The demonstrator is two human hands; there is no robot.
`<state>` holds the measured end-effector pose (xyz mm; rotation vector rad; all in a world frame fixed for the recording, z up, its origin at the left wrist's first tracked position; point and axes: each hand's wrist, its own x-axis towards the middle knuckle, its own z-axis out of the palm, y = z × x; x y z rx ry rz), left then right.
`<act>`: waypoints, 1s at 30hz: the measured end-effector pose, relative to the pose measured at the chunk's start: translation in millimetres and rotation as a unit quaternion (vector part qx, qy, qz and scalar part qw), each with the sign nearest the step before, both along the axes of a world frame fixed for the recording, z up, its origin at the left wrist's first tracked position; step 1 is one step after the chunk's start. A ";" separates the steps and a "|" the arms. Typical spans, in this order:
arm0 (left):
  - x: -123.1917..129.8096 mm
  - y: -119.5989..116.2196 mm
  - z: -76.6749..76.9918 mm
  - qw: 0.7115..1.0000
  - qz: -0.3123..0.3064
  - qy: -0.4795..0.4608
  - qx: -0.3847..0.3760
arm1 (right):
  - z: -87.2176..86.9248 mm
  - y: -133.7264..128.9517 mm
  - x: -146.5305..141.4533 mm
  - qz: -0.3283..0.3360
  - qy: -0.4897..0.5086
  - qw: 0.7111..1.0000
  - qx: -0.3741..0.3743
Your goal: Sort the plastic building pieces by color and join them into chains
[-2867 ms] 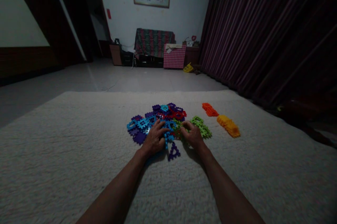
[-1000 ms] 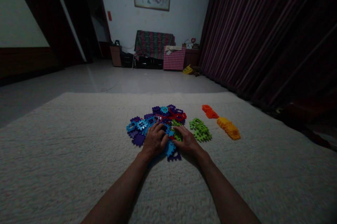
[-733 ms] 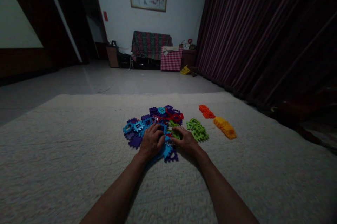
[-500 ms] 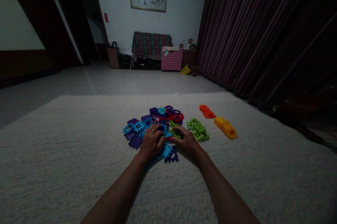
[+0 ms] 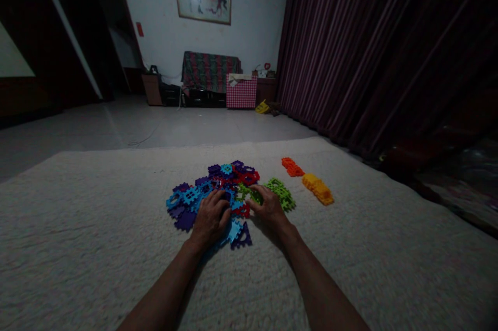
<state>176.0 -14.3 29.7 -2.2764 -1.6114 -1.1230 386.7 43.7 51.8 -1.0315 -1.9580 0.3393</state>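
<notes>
A mixed heap of flat toothed plastic building pieces (image 5: 190, 195), mostly blue and purple with some red, lies on the pale quilted mat. My left hand (image 5: 211, 218) rests palm down on the heap's near side, fingers loosely spread over blue pieces; what is under the palm is hidden. At the heap's right edge, my right hand (image 5: 269, 210) has its thumb and fingers curled around a green toothed piece (image 5: 254, 196). Close beyond that hand lies a green pile (image 5: 283, 195). Near my wrists are a light blue piece (image 5: 234, 229) and a purple triangular piece (image 5: 243, 238).
Orange pieces (image 5: 292, 166) and a row of yellow pieces (image 5: 318, 189) lie to the right on the mat (image 5: 116, 248). Beyond its far edge is a tiled floor, with a checked box (image 5: 241, 93) by the wall. Dark curtains (image 5: 330, 51) hang on the right.
The whole view has shifted, so the heap and hands appear further left. My right hand has drawn slightly away from my left with the green piece. My left hand stays on the heap.
</notes>
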 end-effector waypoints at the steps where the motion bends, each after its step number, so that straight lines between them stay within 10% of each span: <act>1: -0.2 0.2 -0.3 1.000 -0.001 0.000 0.002 | 0.9 2.7 4.2 -0.015 -0.002 1.000 0.011; 10: 1.1 -0.1 -1.0 1.000 0.007 0.019 0.003 | 4.7 20.3 44.8 -0.168 -0.042 0.982 0.071; 19: 2.5 1.0 0.5 0.997 0.074 0.016 0.026 | -1.4 -7.7 -12.5 -0.012 -0.072 0.997 0.033; 30: 3.3 3.0 -1.9 0.996 0.086 -0.019 0.016 | 6.4 32.4 -45.7 -0.110 -0.237 0.962 -0.075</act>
